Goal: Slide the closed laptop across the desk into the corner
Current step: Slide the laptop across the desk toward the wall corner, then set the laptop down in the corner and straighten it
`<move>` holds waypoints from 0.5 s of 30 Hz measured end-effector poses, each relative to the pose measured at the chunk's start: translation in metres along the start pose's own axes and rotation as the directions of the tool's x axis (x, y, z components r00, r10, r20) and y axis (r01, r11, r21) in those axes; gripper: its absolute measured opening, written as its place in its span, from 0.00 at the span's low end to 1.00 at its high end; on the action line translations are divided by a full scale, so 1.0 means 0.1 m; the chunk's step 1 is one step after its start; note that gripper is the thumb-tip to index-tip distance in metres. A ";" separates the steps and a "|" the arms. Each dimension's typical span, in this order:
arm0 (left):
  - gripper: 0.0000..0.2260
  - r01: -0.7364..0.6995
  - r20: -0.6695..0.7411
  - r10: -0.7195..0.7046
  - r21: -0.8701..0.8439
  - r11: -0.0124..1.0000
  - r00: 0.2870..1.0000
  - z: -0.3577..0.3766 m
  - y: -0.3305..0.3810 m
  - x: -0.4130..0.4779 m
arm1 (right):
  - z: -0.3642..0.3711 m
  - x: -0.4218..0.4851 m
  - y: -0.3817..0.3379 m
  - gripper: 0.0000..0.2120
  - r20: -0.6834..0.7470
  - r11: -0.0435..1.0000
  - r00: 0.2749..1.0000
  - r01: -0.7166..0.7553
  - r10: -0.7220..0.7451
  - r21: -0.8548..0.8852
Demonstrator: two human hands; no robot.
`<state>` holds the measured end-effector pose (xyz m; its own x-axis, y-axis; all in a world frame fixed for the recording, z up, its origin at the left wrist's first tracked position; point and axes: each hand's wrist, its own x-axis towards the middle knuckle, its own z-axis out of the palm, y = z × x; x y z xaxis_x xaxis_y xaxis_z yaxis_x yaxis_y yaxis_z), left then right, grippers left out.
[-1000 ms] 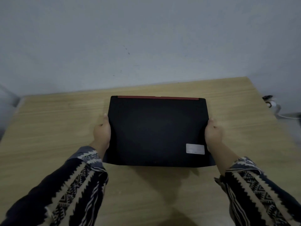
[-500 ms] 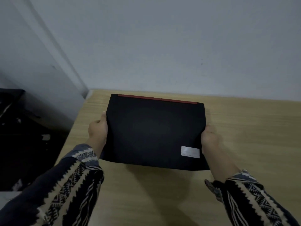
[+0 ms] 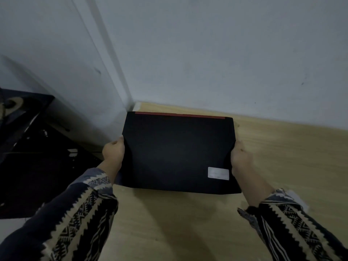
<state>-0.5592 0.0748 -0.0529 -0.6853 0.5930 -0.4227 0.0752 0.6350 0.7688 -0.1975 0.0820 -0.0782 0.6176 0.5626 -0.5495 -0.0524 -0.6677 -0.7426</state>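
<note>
The closed black laptop (image 3: 177,151) has a red strip along its far edge and a pale sticker at its near right corner. It lies flat on the light wooden desk (image 3: 282,157), close to the desk's far left corner, its left edge at or slightly over the desk's left edge. My left hand (image 3: 114,152) grips the laptop's left side. My right hand (image 3: 240,158) grips its right side. Patterned dark sleeves cover both forearms.
A grey wall (image 3: 226,53) runs along the desk's far edge, and a second wall face (image 3: 56,63) meets it at the corner. Dark furniture or equipment (image 3: 33,147) stands left of the desk, lower down.
The laptop, held in both hands, has moved left across the desk from near its middle to the far left corner by the walls. The view has turned left with it.
</note>
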 end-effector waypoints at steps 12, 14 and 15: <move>0.16 -0.055 0.129 0.049 0.041 0.998 0.990 0.37 0.34 0.59 | 0.40 0.31 -0.20 0.32 -0.023 0.997 0.999 -0.047 0.046 -0.060; 0.16 -0.067 0.130 0.058 0.062 0.996 0.990 0.43 0.36 0.65 | 0.40 0.35 -0.21 0.29 -0.025 0.997 0.999 -0.026 0.025 -0.070; 0.17 -0.080 0.131 0.068 0.083 0.993 0.989 0.46 0.37 0.68 | 0.42 0.37 -0.23 0.29 -0.033 0.997 0.999 -0.025 0.023 -0.075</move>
<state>-0.5698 0.1608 -0.0754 -0.5779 0.6947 -0.4283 0.1898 0.6248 0.7574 -0.2063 0.1385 -0.0980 0.6418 0.5310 -0.5533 -0.0086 -0.7165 -0.6975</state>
